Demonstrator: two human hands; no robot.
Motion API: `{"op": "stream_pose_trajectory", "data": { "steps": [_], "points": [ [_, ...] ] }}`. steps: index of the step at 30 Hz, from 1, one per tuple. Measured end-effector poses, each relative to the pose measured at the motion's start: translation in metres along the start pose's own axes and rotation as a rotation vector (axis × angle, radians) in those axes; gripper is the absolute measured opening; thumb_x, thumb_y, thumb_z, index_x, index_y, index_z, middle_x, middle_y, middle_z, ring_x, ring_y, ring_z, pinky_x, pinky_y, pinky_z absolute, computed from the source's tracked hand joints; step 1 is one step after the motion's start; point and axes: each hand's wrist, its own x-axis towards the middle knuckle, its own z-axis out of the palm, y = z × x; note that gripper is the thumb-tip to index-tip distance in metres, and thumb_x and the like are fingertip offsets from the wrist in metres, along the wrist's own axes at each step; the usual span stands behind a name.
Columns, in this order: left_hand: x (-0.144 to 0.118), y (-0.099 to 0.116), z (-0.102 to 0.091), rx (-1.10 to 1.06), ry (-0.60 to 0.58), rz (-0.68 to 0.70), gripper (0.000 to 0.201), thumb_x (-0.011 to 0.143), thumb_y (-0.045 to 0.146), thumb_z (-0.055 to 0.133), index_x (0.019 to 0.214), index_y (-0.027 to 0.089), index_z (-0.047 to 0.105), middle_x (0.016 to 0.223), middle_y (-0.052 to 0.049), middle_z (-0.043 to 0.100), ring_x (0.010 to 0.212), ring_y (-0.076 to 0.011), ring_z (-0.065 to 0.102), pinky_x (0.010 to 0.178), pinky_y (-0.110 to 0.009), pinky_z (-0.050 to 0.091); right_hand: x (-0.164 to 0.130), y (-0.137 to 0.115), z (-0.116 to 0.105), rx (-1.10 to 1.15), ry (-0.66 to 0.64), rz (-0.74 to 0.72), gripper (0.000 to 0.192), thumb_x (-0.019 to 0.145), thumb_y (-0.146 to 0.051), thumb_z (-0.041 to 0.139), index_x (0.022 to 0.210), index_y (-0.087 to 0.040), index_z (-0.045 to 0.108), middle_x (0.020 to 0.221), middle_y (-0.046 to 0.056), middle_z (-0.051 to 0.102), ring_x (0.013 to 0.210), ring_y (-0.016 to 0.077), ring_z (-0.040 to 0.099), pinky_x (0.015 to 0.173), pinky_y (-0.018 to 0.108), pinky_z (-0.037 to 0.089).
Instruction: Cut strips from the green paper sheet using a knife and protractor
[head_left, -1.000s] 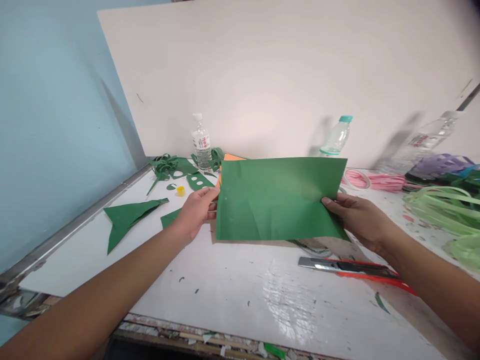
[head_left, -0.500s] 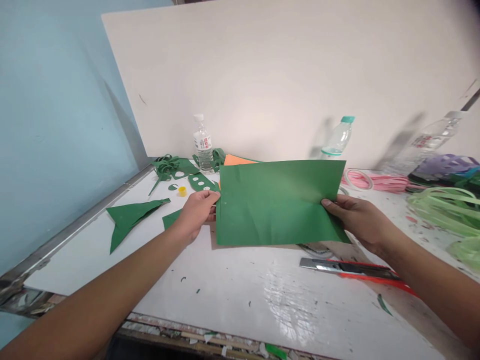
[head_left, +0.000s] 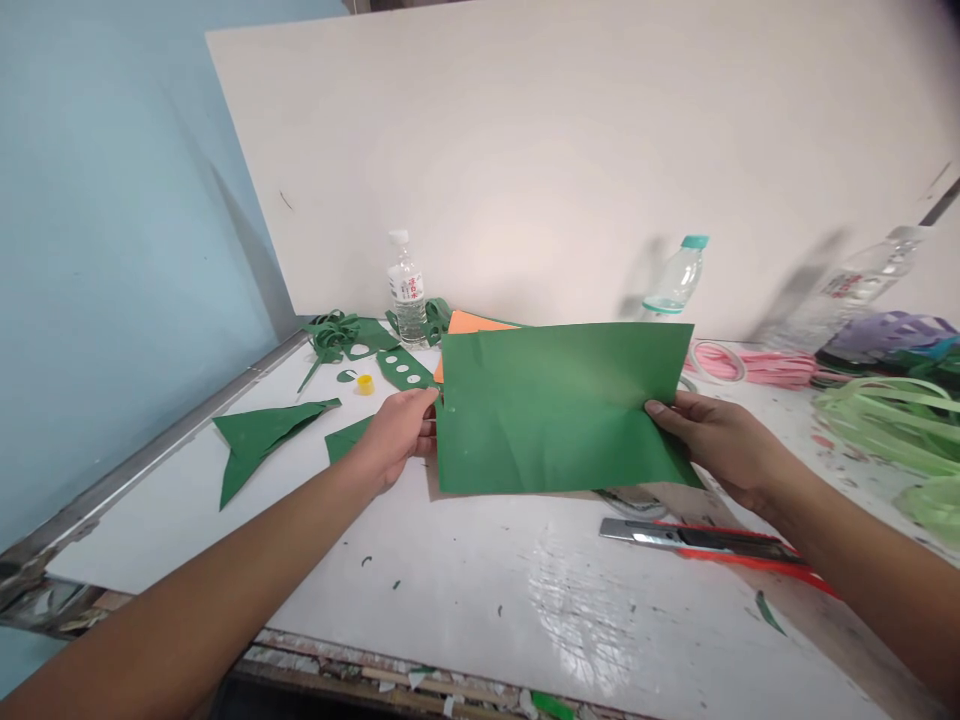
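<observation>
The green sheet (head_left: 559,405) is held just above the white tabletop (head_left: 480,580), long axis running left to right between the hands. The left hand (head_left: 397,430) pinches its left edge and the right hand (head_left: 712,440) its right edge, each grip closed on paper; neither is nearer.

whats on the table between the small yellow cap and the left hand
In the head view, a dark green strip punched with round holes lies between the yellow cap and the left hand, which grips the green sheet.
</observation>
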Motion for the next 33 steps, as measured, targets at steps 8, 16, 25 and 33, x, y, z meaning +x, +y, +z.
{"op": "stream_pose_trajectory", "data": {
  "steps": [8,16,25,33],
  "points": [
    [-0.0011,0.0009,-0.0003,0.034,-0.022,0.045,0.023,0.081,0.037,0.075,0.077,0.018,0.062,0.080,-0.005,0.069,0.066,-0.0167,0.066,0.062,-0.033,0.059,-0.0011,-0.0053,0.0004,0.059,0.039,0.071,0.012,0.086,-0.024,0.067,0.088,-0.026,0.078,0.083,0.000,0.081,0.076,0.0200,0.073,0.074,0.027,0.059],
    [0.0016,-0.0022,-0.0022,0.019,-0.005,0.060,0.021,0.085,0.037,0.071,0.079,0.018,0.062,0.082,-0.005,0.069,0.064,-0.0146,0.065,0.060,-0.030,0.059,-0.0021,-0.0050,0.0011,0.068,0.038,0.069,0.013,0.087,-0.024,0.067,0.088,-0.028,0.079,0.086,0.000,0.081,0.078,0.0205,0.074,0.075,0.027,0.059],
    [-0.0031,0.0012,0.0023,0.049,-0.017,0.045,0.021,0.081,0.034,0.076,0.075,0.017,0.065,0.078,-0.006,0.071,0.068,-0.0183,0.069,0.065,-0.035,0.060,0.0002,-0.0035,-0.0006,0.053,0.078,0.051,0.011,0.085,-0.026,0.069,0.088,-0.027,0.079,0.084,0.000,0.081,0.077,0.0215,0.073,0.074,0.029,0.060],
    [0.0025,-0.0037,-0.0024,0.023,-0.003,0.057,0.022,0.084,0.038,0.073,0.083,0.017,0.067,0.084,-0.006,0.072,0.067,-0.0153,0.067,0.064,-0.030,0.058,-0.0002,-0.0032,-0.0005,0.040,0.088,0.036,0.010,0.086,-0.027,0.068,0.088,-0.027,0.079,0.085,0.000,0.081,0.080,0.0218,0.073,0.077,0.029,0.060]
  ]
}}
